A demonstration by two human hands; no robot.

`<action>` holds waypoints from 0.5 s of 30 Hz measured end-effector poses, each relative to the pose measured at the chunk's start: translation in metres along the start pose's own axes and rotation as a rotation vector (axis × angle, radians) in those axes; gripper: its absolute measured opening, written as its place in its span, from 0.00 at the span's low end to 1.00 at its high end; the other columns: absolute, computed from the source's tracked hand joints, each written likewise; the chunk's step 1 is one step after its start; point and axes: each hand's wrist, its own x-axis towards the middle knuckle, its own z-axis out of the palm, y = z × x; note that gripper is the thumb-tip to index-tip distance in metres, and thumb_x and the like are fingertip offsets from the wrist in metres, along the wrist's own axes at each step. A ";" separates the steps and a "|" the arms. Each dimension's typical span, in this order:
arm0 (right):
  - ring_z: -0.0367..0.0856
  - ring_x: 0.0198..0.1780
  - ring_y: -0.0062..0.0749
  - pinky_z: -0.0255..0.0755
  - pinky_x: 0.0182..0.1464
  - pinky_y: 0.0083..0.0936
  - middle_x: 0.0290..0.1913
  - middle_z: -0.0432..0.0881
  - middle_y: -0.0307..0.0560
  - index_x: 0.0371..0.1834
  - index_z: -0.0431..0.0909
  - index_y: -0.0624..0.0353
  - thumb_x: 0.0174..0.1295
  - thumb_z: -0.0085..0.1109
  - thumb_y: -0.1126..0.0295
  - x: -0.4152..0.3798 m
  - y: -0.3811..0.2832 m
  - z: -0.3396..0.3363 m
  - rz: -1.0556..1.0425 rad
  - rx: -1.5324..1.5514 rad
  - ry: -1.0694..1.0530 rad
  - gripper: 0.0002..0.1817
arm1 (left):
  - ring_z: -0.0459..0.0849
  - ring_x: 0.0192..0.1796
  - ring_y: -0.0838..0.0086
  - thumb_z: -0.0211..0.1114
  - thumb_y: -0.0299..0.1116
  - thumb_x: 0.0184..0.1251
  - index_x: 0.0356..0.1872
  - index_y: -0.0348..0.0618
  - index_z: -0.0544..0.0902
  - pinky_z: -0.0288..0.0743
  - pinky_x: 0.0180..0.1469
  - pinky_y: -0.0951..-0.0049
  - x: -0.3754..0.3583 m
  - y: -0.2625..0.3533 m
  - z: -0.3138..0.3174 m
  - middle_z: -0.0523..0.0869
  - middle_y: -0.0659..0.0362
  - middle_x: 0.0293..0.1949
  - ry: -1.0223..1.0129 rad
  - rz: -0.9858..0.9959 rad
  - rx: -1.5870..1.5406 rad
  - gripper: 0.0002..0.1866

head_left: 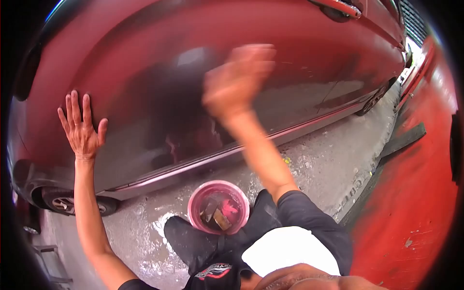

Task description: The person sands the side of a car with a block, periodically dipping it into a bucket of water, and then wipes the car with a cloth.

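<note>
A person presses the left hand (84, 135) flat against the side of a dull red-and-grey car (159, 92), fingers (87, 110) spread wide and pointing up the bodywork, while the right hand (237, 84) is a blur over the same side; whether it touches the surface or holds anything, I cannot tell. The car stands close in front of the person, its long axis running from a left wheel (64, 202) to a right wheel (373, 102), with a door handle (345, 7) high on the right; which end is the front is unclear from here. On the grey floor (314, 150), near the car's lower edge and between the person's knees, a pink bucket (217, 183) holds a tan block (222, 220) and a bright pink piece (229, 210). The red-and-white emblem (215, 271) on the dark clothing (309, 212) is too small to read.
</note>
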 end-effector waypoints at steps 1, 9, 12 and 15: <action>0.57 0.74 0.62 0.46 0.75 0.55 0.69 0.66 0.66 0.71 0.66 0.60 0.65 0.52 0.50 -0.006 -0.057 -0.028 -0.248 0.171 -0.347 0.35 | 0.52 0.81 0.56 0.53 0.56 0.72 0.78 0.51 0.60 0.37 0.80 0.48 -0.001 -0.002 0.002 0.56 0.50 0.79 -0.003 -0.015 0.003 0.38; 0.69 0.42 0.41 0.67 0.50 0.41 0.42 0.70 0.52 0.38 0.65 0.67 0.73 0.44 0.65 0.084 0.299 0.022 0.091 -0.101 0.289 0.13 | 0.54 0.80 0.55 0.56 0.57 0.69 0.77 0.52 0.63 0.38 0.80 0.48 -0.007 -0.022 0.013 0.58 0.50 0.78 0.029 0.026 -0.030 0.38; 0.68 0.47 0.39 0.65 0.54 0.40 0.45 0.71 0.54 0.39 0.66 0.67 0.72 0.44 0.65 0.087 0.172 0.026 0.453 0.391 0.189 0.13 | 0.54 0.80 0.56 0.56 0.56 0.69 0.77 0.54 0.63 0.39 0.80 0.49 -0.013 -0.030 0.018 0.59 0.51 0.78 0.021 -0.007 -0.011 0.38; 0.74 0.58 0.32 0.61 0.70 0.32 0.55 0.77 0.43 0.57 0.74 0.54 0.73 0.41 0.41 0.020 -0.085 0.001 -0.153 0.253 -0.064 0.29 | 0.54 0.80 0.56 0.56 0.56 0.70 0.77 0.54 0.63 0.39 0.80 0.50 -0.009 -0.029 0.013 0.58 0.51 0.79 0.022 0.026 -0.028 0.37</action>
